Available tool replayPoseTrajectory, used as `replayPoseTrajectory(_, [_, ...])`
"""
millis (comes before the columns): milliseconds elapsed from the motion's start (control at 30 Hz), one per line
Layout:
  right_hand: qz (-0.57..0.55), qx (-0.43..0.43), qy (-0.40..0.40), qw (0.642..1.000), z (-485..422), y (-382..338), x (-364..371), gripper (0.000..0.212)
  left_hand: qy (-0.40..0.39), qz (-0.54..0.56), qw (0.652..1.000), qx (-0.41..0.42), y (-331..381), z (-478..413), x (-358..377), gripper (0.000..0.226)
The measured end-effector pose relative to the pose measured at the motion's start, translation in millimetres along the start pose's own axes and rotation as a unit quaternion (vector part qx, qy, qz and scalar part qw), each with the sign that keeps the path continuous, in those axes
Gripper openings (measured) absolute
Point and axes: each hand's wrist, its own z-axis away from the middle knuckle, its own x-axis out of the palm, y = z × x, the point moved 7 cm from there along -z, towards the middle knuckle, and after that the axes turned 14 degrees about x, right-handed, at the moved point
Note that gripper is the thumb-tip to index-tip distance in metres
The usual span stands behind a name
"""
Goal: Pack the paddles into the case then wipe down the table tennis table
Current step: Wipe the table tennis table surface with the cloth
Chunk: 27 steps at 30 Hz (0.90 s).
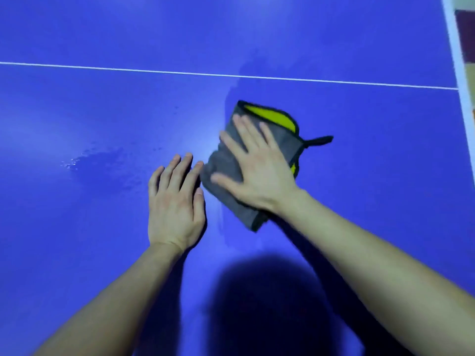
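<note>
A folded grey cloth (280, 129) with a yellow inner side and a dark hanging loop lies on the blue table tennis table (102, 111). My right hand (257, 165) presses flat on the cloth with its fingers spread. My left hand (174, 201) rests flat on the bare table just left of the cloth, its fingertips almost touching the cloth's edge. No paddles or case are in view.
A thin white line (128, 69) crosses the table beyond the hands. The white right edge (460, 73) of the table borders a tiled floor. Wet droplets and a damp smear (84, 160) sit left of my left hand. A dark shadow falls near the front.
</note>
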Motion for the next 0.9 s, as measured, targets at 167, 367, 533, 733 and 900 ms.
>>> replayPoseTrajectory(167, [0.029, -0.081, -0.059, 0.994, 102, 1, 6, 0.074, -0.003, 0.006, 1.000, 0.001, 0, 1, 0, 0.055])
replayPoseTrajectory(367, [0.052, 0.191, 0.037, 0.980, -47, 107, -31, 0.075, 0.010, 0.011, 1.000, -0.004, 0, 1, 1, 0.052])
replayPoseTrajectory(533, [0.021, 0.038, 0.007, 0.999, 113, -11, 4, 0.068, 0.013, 0.005, 1.000, 0.000, 0, 1, 2, 0.050])
replayPoseTrajectory(733, [-0.001, -0.053, -0.020, 0.998, 175, 39, -11, 0.052, 0.023, 0.003, 1.000, -0.001, 2, 0, 0, 0.045])
replayPoseTrajectory(900, [0.005, 0.272, 0.084, 0.959, 111, 151, -51, 0.070, 0.084, -0.017, 0.996, 0.018, 4, 4, -6, 0.032])
